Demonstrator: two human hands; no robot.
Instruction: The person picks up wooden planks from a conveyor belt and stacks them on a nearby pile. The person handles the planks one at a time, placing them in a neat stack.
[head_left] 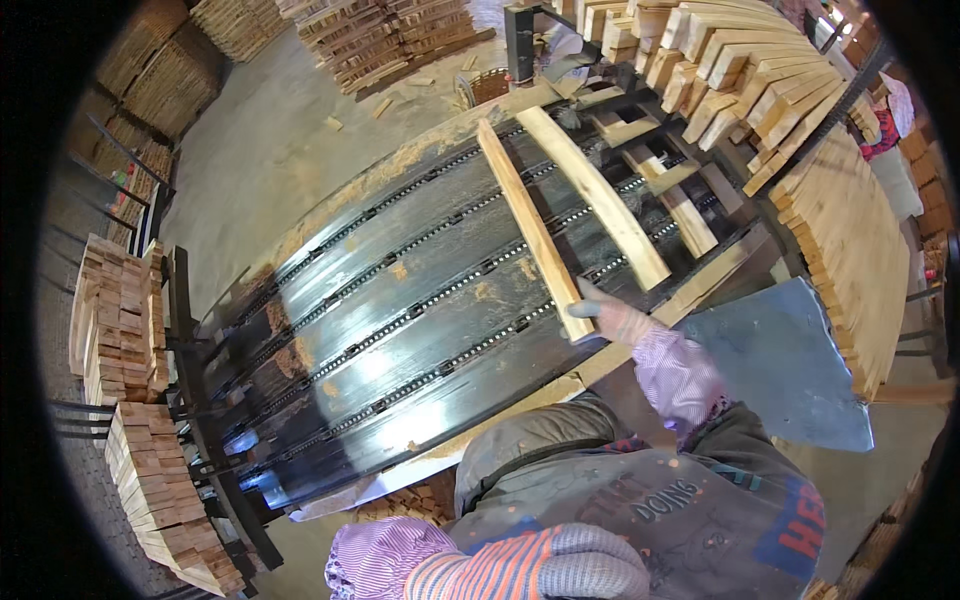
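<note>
My right hand [618, 318], in a work glove, is closed around the near end of a long, narrow wooden strip [530, 225]. The strip lies slantwise over the dark metal conveyor table [390, 300] and its chains. To its right rests a wider, slightly curved board [600, 195], not touched by either hand. A shorter wooden piece [685, 215] lies beyond that board. My left hand [540, 568], in an orange-striped glove with grey fingers, is in front of my body at the lower edge. Its fingers are curled together, and nothing shows in them; the underside is cut off.
Many boards [760, 70] are piled at the upper right, above a slanted stack of planks [840, 240]. A grey-blue metal sheet [780, 360] lies right of my right arm. Stacked wooden blocks [165, 490] stand at the left. More stacks [385, 40] stand on the far floor. Sawdust litters the conveyor.
</note>
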